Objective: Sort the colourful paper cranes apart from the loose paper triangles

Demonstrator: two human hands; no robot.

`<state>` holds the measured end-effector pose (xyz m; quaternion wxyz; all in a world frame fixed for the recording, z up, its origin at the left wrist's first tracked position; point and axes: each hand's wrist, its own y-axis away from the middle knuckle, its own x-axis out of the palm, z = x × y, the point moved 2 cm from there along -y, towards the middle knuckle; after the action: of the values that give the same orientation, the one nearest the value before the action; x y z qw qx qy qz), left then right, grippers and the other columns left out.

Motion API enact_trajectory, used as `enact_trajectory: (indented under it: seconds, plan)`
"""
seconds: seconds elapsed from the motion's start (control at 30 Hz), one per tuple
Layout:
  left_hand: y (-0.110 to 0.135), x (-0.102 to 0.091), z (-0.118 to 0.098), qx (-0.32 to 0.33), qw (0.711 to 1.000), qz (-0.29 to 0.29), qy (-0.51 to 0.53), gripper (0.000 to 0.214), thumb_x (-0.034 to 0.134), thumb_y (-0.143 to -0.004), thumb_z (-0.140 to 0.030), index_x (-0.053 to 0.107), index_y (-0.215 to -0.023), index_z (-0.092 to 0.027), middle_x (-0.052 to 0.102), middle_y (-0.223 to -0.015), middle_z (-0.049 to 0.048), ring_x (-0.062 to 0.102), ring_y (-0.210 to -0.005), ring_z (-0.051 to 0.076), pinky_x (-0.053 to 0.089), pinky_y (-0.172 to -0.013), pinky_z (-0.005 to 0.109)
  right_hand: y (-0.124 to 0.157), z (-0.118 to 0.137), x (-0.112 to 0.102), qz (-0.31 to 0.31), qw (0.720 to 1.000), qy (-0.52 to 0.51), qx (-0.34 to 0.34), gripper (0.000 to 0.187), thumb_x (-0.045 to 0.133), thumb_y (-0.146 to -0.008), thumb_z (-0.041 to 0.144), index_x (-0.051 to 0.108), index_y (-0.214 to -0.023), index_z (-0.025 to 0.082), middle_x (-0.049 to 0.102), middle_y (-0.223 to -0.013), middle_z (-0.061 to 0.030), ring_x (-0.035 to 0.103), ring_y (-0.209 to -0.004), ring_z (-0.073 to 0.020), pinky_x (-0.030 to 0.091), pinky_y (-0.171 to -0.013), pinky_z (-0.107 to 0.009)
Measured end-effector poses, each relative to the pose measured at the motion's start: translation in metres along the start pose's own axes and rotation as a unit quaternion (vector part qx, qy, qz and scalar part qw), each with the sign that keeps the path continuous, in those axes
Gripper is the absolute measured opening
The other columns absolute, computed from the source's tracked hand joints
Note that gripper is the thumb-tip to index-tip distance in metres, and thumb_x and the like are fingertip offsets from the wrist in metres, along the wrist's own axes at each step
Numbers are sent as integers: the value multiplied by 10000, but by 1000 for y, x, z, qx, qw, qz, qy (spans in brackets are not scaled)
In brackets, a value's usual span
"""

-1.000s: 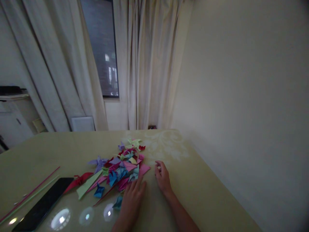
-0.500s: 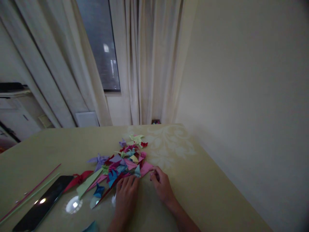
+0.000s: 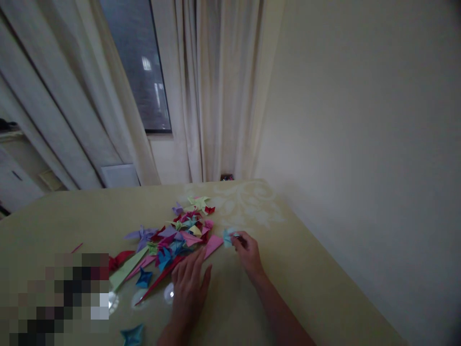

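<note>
My right hand pinches a light-blue folded paper piece just right of the pile, low over the table. My left hand lies with its fingers extended and thumb apart, fingertips at the near edge of the pile. Nearest to them are a pink folded paper piece and a long dark-red paper point. The heap holds several origami pieces in pink, purple, blue, green and red, including a purple one, a long pale-green strip and a pale-green star-like piece.
A small blue folded star lies left of my left hand, and a teal one near the bottom edge. The lower-left corner is pixelated. A wall borders the table's right side; curtains hang behind.
My right hand has moved up and slightly right, taking the light-blue paper piece off the pile's right edge. My left hand's fingers have spread. The view has shifted slightly.
</note>
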<state>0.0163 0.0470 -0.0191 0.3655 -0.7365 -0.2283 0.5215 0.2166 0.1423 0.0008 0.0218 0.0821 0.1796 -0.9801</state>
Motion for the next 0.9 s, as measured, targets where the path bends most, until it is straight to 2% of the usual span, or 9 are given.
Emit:
enact_trajectory:
  seconds: [0.07, 0.17, 0.27, 0.33, 0.4, 0.5, 0.63, 0.77, 0.9]
  plan:
    - [3, 5, 5, -13, 997, 66, -44, 488, 602, -1009, -324, 589, -1494, -266, 718, -1412, 101, 642, -1267, 283, 362, -1121, 457, -10, -11, -13, -50, 997, -34, 41, 366, 725, -902, 554, 762, -942, 192, 708, -809, -49, 648, -734, -204, 512, -659, -283]
    - [10, 10, 10, -50, 986, 143, -67, 395, 532, -1013, -287, 687, -1376, -264, 737, -1378, 91, 619, -1289, 294, 282, -1182, 529, -20, -20, -35, -57, 996, -35, 52, 442, 747, -834, 626, 731, -874, 186, 715, -767, -52, 663, -714, -213, 526, -670, -300]
    - [14, 12, 12, -88, 975, 188, -84, 379, 456, -1044, -229, 728, -1304, -272, 762, -1309, 87, 630, -1235, 283, 239, -1198, 590, -27, -22, -65, -125, 990, 58, 42, 433, 690, -857, 624, 723, -868, 192, 736, -786, -69, 679, -732, -227, 530, -695, -320]
    - [13, 12, 14, -107, 969, 198, -97, 399, 425, -1055, -209, 730, -1302, -277, 758, -1295, 91, 626, -1225, 282, 235, -1191, 608, -29, -24, -86, -209, 968, 134, 28, 427, 619, -895, 608, 724, -896, 193, 758, -841, -93, 688, -762, -239, 528, -717, -334]
    - [13, 13, 17, -110, 967, 207, -99, 400, 426, -1048, -204, 742, -1280, -279, 756, -1268, 88, 627, -1216, 276, 275, -1171, 573, -31, -30, -101, -250, 950, 186, 23, 435, 547, -925, 591, 727, -928, 194, 773, -884, -113, 693, -773, -245, 526, -726, -342]
    - [13, 18, 25, -96, 968, 216, -78, 361, 470, -1035, -225, 769, -1224, -297, 754, -1264, 71, 621, -1232, 266, 324, -1148, 509, -32, -44, -108, -227, 943, 241, 39, 431, 507, -919, 576, 728, -897, 207, 778, -866, -115, 696, -761, -254, 516, -726, -350]
    - [15, 21, 28, -80, 970, 227, -40, 338, 515, -1008, -165, 794, -1133, -307, 769, -1246, 39, 626, -1235, 247, 340, -1147, 476, -32, -60, -99, -188, 945, 261, 52, 360, 537, -879, 517, 733, -854, 216, 777, -831, -109, 702, -755, -267, 503, -726, -358]
    - [14, 16, 21, -54, 972, 229, -14, 443, 486, -945, -22, 795, -1096, -301, 794, -1153, 28, 661, -1167, 236, 315, -1160, 477, -31, -63, -94, -154, 952, 259, 48, 309, 576, -868, 475, 741, -861, 213, 776, -818, -97, 708, -762, -266, 511, -750, -360]
    - [10, 11, 16, -61, 977, 206, -11, 444, 459, -951, -2, 788, -1046, -284, 801, -1119, 41, 684, -1133, 243, 275, -1167, 506, -31, -60, -91, -113, 964, 239, 30, 299, 584, -903, 445, 764, -914, 207, 796, -887, -89, 727, -824, -252, 543, -787, -347]
